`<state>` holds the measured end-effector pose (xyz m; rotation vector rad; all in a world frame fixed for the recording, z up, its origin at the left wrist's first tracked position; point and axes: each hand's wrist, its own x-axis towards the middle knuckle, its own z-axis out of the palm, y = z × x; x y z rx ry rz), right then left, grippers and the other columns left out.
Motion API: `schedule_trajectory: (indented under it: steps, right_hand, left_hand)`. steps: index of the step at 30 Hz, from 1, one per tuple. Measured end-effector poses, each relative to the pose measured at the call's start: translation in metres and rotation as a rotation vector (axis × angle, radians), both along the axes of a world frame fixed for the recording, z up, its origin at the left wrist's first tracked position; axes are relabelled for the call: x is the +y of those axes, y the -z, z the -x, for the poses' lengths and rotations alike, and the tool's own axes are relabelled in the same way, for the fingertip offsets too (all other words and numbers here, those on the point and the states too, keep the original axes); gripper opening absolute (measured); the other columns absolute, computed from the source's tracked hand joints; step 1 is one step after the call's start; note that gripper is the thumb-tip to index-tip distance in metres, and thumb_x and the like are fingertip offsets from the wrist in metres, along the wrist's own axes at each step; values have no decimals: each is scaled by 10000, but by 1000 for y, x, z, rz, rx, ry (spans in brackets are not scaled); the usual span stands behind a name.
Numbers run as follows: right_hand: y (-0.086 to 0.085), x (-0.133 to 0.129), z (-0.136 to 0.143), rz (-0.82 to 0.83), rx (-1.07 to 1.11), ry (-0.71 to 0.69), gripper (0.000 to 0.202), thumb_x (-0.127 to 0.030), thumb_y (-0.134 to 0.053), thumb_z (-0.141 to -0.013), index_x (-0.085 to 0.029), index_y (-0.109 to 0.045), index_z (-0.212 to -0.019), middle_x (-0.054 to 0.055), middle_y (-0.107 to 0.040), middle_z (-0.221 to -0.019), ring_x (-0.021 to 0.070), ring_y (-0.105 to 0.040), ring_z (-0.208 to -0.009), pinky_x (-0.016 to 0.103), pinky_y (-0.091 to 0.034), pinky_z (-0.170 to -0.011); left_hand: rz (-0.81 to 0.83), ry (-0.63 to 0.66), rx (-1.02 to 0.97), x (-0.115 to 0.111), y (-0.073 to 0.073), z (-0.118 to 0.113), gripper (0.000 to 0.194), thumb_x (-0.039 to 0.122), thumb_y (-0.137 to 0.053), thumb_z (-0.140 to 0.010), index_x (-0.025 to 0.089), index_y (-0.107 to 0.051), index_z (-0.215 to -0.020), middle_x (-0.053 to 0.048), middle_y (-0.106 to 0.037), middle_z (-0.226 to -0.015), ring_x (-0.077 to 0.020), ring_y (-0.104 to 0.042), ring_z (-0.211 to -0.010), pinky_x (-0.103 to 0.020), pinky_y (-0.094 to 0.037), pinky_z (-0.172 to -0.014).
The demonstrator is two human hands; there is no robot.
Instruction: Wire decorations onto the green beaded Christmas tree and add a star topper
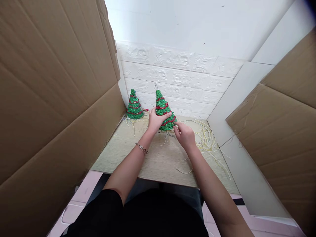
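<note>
A small green Christmas tree figure [161, 102] with red garlands and a clear pointed top leans slightly to the left over the table. My left hand [157, 120] is wrapped around its left side, thumb across the front. At the lower right edge of that tree, my right hand [184, 133] pinches with thumb and forefinger; a thin wire seems to be between the fingertips, though it is hard to make out. Thin wires hang below the tree's base. A second, similar Christmas tree [134, 107] stands at the back left, apart from both hands.
Loose pale yellow wires [207, 138] lie tangled on the right of the wooden table [123, 148]. A red-handled item [145, 109] lies behind my left hand. Cardboard walls [61, 98] rise on both sides, and a white brick-patterned wall [177, 75] closes the back.
</note>
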<state>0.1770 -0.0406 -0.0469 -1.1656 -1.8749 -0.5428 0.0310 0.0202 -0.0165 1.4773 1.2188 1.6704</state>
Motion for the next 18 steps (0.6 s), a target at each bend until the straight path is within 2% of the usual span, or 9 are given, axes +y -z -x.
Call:
schedule_trajectory:
  steps: [3, 6, 10, 18]
  right_hand:
    - [-1, -2, 1, -10, 81, 1, 259, -340, -420, -913, -163, -585, -1006, 30, -626, -707, 125, -542, -577, 254, -389, -602]
    - [-2, -4, 1, -47, 127, -12, 249, -341, -418, -917, -167, -587, -977, 27, -620, -686, 125, -542, -570, 253, -392, -597]
    - [-2, -4, 1, -33, 141, -37, 243, -302, -389, -930, -186, -602, -917, 49, -657, -788, 136, -578, -662, 256, -414, -639]
    - [-4, -5, 2, -50, 151, -23, 204, -258, -424, -912, -185, -608, -863, 34, -664, -760, 128, -581, -651, 252, -402, -636]
  left_hand:
    - [-6, 31, -113, 4, 1, 3, 521, 414, -779, -531, 160, -602, -950, -83, -619, -984, -219, -585, -962, -375, -447, -905]
    - [-2, 28, -196, 8, 1, 7, 498, 408, -778, -538, 157, -606, -933, -80, -641, -968, -211, -603, -932, -373, -466, -886]
    - [14, 43, -263, 12, 2, 11, 453, 410, -764, -564, 162, -609, -910, -73, -658, -936, -208, -620, -884, -376, -486, -857]
    - [-9, -32, -96, 6, -1, 9, 500, 399, -789, -520, 167, -593, -917, -73, -598, -994, -221, -563, -985, -376, -435, -915]
